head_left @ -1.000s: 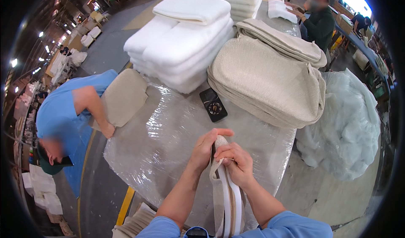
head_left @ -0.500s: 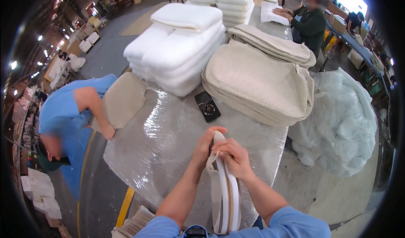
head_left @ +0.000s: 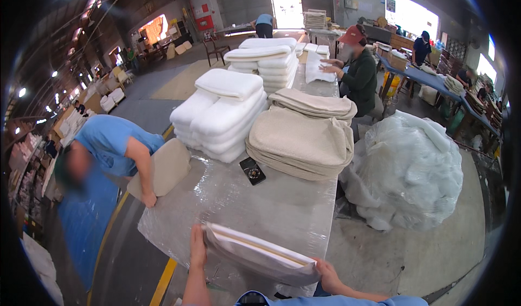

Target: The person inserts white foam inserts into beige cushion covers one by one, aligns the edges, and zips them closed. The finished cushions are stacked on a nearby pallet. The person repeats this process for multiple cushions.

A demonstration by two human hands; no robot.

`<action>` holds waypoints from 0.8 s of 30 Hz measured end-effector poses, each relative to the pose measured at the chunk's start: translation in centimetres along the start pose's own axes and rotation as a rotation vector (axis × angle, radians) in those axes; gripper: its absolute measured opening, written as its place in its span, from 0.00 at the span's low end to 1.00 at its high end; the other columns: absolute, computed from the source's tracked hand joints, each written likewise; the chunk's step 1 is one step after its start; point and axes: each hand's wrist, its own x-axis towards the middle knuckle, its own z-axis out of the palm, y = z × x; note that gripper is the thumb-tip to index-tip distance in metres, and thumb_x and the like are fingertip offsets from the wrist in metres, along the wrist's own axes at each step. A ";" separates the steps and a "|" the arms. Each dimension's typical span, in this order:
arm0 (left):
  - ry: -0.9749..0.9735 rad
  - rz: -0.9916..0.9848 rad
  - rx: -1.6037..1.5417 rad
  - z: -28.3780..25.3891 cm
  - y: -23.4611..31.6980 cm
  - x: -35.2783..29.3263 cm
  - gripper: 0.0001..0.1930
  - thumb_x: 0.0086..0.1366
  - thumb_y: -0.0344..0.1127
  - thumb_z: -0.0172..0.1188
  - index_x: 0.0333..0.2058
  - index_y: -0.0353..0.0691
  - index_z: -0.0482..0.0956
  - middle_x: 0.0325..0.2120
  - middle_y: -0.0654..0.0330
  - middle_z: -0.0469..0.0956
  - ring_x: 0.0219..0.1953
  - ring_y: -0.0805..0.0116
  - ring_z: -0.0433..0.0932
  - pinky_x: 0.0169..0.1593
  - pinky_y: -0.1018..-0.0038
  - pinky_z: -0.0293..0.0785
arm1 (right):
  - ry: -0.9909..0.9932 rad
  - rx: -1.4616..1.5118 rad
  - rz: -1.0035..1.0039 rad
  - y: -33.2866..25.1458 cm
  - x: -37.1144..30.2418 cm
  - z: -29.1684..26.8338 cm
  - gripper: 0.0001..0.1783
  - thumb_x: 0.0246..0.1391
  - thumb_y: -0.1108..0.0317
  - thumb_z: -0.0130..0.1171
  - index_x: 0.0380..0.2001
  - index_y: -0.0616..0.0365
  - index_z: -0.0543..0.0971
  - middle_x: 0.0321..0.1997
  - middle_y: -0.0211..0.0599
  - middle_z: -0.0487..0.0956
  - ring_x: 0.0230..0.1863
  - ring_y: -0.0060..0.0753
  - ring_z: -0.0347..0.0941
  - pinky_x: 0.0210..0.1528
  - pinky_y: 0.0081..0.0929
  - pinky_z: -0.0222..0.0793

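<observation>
A beige cushion [head_left: 255, 258] stands on edge before me at the near end of the table, its long white side and a tan strip facing up. My left hand [head_left: 198, 247] grips its left end, fingers along the outside. At the other end my right hand [head_left: 328, 276] holds the lower right corner. The cushion slants, its left end farther from me than its right. Beyond it lies a small black box-like thing with a round metallic part [head_left: 253, 171], touched by neither hand.
Plastic film covers the table [head_left: 217, 197]. A stack of beige covers [head_left: 301, 143] and piles of white padding [head_left: 222, 116] stand farther back. A co-worker [head_left: 116, 143] leans over a beige piece at left; another [head_left: 358, 72] works far right. A large plastic-wrapped bundle [head_left: 410, 170] sits right.
The cushion has turned from pointing away from me to lying crosswise. My hands, together at its far end before, are now apart at its two ends. My view has tilted up.
</observation>
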 end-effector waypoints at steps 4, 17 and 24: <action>-0.165 -0.069 -0.075 -3.1 1.7 -7.2 0.19 0.82 0.48 0.49 0.52 0.37 0.78 0.46 0.62 0.78 0.49 0.72 0.75 0.58 0.69 0.71 | 0.195 0.031 -0.150 0.1 1.8 -2.3 0.28 0.76 0.52 0.49 0.50 0.67 0.86 0.44 0.43 0.87 0.44 0.33 0.82 0.51 0.31 0.76; 0.185 -0.115 -0.310 -3.1 -3.2 -25.2 0.20 0.80 0.51 0.48 0.56 0.42 0.72 0.49 0.59 0.77 0.56 0.64 0.76 0.65 0.62 0.70 | 0.078 0.032 -0.634 -10.9 16.6 5.1 0.34 0.79 0.46 0.46 0.33 0.64 0.86 0.30 0.34 0.85 0.35 0.23 0.78 0.41 0.25 0.72; -0.570 -0.190 0.012 3.3 -0.9 -28.0 0.54 0.64 0.21 0.71 0.80 0.47 0.44 0.73 0.53 0.62 0.73 0.59 0.64 0.72 0.61 0.65 | 0.142 0.316 -0.414 -12.5 21.5 3.6 0.38 0.79 0.39 0.38 0.62 0.66 0.76 0.51 0.46 0.85 0.50 0.35 0.80 0.55 0.32 0.74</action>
